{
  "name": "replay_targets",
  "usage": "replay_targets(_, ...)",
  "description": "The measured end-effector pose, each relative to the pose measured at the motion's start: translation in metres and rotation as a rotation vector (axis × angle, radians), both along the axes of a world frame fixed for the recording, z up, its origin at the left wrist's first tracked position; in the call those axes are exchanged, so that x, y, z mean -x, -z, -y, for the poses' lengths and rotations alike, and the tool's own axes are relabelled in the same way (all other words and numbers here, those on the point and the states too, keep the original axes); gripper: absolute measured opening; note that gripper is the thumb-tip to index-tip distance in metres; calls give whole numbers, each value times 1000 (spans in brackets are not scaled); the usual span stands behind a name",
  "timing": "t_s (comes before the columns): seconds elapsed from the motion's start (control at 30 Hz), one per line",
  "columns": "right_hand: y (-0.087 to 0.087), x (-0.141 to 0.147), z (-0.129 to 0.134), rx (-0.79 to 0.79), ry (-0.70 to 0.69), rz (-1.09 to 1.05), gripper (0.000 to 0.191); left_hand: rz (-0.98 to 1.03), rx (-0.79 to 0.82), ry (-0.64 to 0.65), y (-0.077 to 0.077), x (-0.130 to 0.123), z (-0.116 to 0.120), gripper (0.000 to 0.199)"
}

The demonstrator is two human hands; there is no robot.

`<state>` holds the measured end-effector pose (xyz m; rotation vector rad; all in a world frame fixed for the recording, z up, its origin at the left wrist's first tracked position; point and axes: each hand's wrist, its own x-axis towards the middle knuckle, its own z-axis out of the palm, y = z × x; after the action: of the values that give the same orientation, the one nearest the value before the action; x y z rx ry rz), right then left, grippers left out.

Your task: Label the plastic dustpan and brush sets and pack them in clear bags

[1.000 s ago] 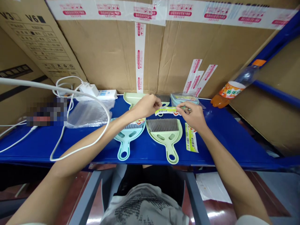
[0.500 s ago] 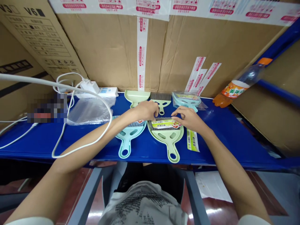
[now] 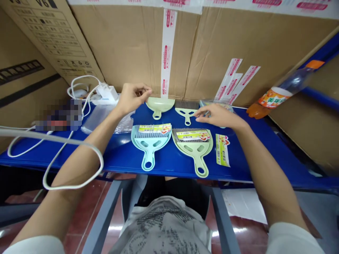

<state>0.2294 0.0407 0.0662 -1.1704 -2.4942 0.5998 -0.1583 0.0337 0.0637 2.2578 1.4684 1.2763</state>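
My left hand [image 3: 134,98] is raised beside the light green dustpan [image 3: 160,104] at the back. Its thumb and fingertips come together, and nothing shows between them. My right hand [image 3: 217,115] hovers palm down with fingers loosely stretched and apart, by the small green brush [image 3: 186,112]. It partly covers a bagged blue dustpan set [image 3: 225,106]. In front lie a blue dustpan with brush [image 3: 149,144] and a green dustpan with brush [image 3: 194,148]. Each bears a yellow-green label across the bristles. A loose label [image 3: 222,150] lies to the right.
Clear plastic bags [image 3: 99,114] lie at the left, near a white power strip with a plug [image 3: 108,92]. A white cable [image 3: 70,140] loops across my left forearm. An orange drink bottle [image 3: 275,97] leans at the right. Cardboard [image 3: 132,46] walls the blue table's back.
My left hand has moved up and left, away from the green set. My right hand has lifted back off its label. The view has shifted slightly.
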Motion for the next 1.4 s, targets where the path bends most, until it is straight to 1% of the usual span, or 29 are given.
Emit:
replay_targets(0.03, 4, 4, -3, -36, 13, -14, 20, -20, -5, -21, 9, 4, -1, 29)
replay_targets(0.1, 18, 9, -5, -118, 32, -25, 22, -132, 9, -33, 22, 8, -4, 27)
replay_targets(0.17, 33, 13, -3, -191, 25, -17, 25, -229, 23, 1, 30, 9, -7, 26)
replay_targets(0.2, 40, 15, -1, -217, 12, -4, 29, -259, 24, 43, 31, 8, -8, 27)
replay_targets(0.27, 51, 19, 2, -245, -12, 36, 36, -301, 30, 179, 31, 6, -9, 30)
replay_targets(0.33, 58, 24, 2, -244, -23, 90, 40, -364, 58, 324, 31, 4, -10, 33)
replay_targets(0.37, 60, 28, 1, -239, -25, 116, 40, -402, 84, 372, 32, 4, -10, 34)
replay_targets(0.43, 64, 34, -2, -232, -33, 146, 37, -472, 148, 401, 35, 4, -11, 36)
replay_targets(0.53, 68, 40, -6, -238, -28, 142, 32, -533, 206, 359, 42, 3, -13, 38)
replay_targets(0.63, 66, 41, -5, -272, -16, 118, 31, -559, 183, 337, 49, 3, -15, 39)
replay_targets(0.7, 58, 37, -1, -303, 3, 72, 29, -571, 162, 329, 51, 2, -15, 41)
replay_targets(0.77, 47, 28, 6, -286, 34, 32, 28, -584, 157, 322, 50, 2, -14, 43)
replay_targets(0.8, 41, 23, 9, -241, 40, 35, 28, -593, 157, 320, 49, 2, -14, 44)
replay_targets(0.87, 30, 11, 13, -94, 6, 86, 30, -618, 152, 317, 47, 1, -13, 44)
replay_targets(0.93, 25, 2, 16, 22, -44, 156, 36, -638, 140, 314, 46, 2, -12, 43)
replay_targets(0.97, 25, -1, 16, 49, -59, 186, 41, -642, 134, 314, 46, 2, -13, 43)
replay_targets(1.03, 26, -4, 15, 51, -68, 231, 50, -641, 127, 315, 46, 3, -14, 43)
replay_targets(1.1, 30, -3, 14, 42, -71, 264, 54, -623, 119, 317, 47, 4, -15, 44)
replay_targets(1.17, 32, -1, 13, 40, -69, 286, 55, -576, 88, 331, 45, 5, -15, 44)
replay_targets(1.3, 31, 0, 15, 38, -65, 293, 54, -441, -46, 361, 38, -1, -10, 44)
replay_targets(1.4, 29, 0, 16, 51, -61, 270, 51, -424, -118, 329, 34, -8, -3, 42)
